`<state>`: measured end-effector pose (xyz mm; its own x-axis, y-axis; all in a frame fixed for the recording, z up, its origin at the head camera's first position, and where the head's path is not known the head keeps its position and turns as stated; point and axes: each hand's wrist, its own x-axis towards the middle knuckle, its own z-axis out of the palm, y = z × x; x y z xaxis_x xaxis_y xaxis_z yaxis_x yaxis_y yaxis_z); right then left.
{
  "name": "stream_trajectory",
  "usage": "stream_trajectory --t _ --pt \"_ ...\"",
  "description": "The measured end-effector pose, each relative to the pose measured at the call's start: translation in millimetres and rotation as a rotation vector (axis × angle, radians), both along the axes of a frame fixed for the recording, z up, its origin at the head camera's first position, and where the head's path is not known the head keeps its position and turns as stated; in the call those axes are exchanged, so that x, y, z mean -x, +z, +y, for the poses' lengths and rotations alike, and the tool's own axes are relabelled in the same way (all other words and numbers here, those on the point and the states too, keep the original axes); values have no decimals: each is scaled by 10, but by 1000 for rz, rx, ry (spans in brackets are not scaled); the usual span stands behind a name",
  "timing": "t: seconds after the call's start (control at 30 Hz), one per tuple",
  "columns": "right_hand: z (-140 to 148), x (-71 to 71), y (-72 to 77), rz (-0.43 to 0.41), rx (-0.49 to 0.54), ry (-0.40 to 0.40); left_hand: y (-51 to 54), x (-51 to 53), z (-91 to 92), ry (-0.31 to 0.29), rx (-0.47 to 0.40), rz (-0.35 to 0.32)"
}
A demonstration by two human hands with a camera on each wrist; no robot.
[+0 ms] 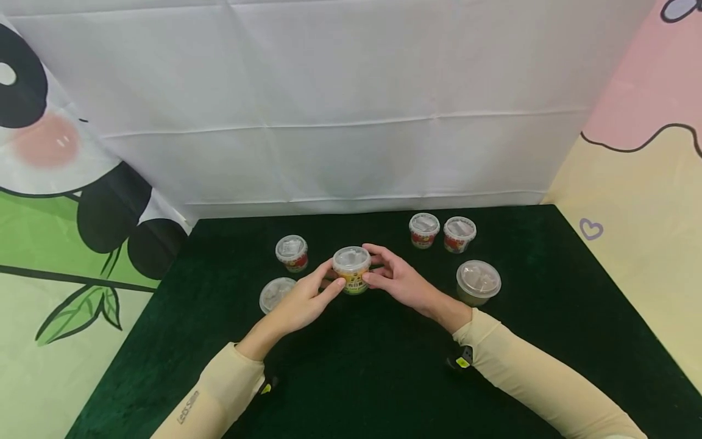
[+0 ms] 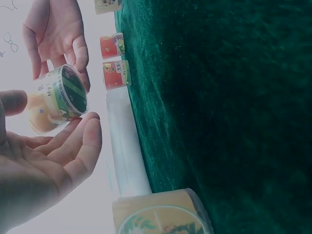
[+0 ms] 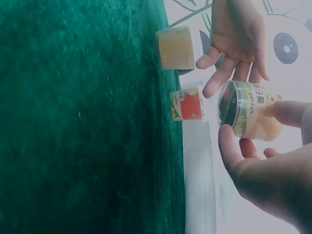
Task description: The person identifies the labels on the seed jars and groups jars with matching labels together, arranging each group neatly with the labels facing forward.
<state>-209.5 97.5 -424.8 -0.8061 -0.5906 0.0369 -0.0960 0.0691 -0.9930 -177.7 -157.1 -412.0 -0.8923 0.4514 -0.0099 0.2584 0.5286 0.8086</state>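
Note:
A clear-lidded cup with a yellow and green label (image 1: 352, 274) is held up between both hands, off the table, its base visible in the left wrist view (image 2: 74, 90). The left hand (image 1: 307, 300) grips its left side, thumb at the front and fingers behind. From the right, the right hand (image 1: 404, 285) pinches the same cup between thumb and fingers. The right wrist view shows the right hand (image 3: 273, 170) around the cup (image 3: 252, 111), with the left hand (image 3: 239, 36) against its other side, fingers spread.
On the dark green cloth (image 1: 351, 378), a red-labelled cup (image 1: 292, 253) and a wider lidded cup (image 1: 276, 294) stand left of the held cup. Two red-labelled cups (image 1: 425, 230) (image 1: 459, 235) and another wide cup (image 1: 478, 282) stand to the right. A white curtain (image 1: 351, 152) hangs behind.

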Motion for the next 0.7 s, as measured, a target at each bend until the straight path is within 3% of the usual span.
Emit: stream_trajectory --t 0.37,0.57,0.7 --pt "-164 -61 -58 25 -26 5 -28 -52 -116 -5 -58 -61" --pt "-234 -83 -92 44 -68 23 -39 -113 -154 -2 -44 -92" --pt "-263 -99 -119 40 -70 48 -64 -149 -167 -29 -70 -135"
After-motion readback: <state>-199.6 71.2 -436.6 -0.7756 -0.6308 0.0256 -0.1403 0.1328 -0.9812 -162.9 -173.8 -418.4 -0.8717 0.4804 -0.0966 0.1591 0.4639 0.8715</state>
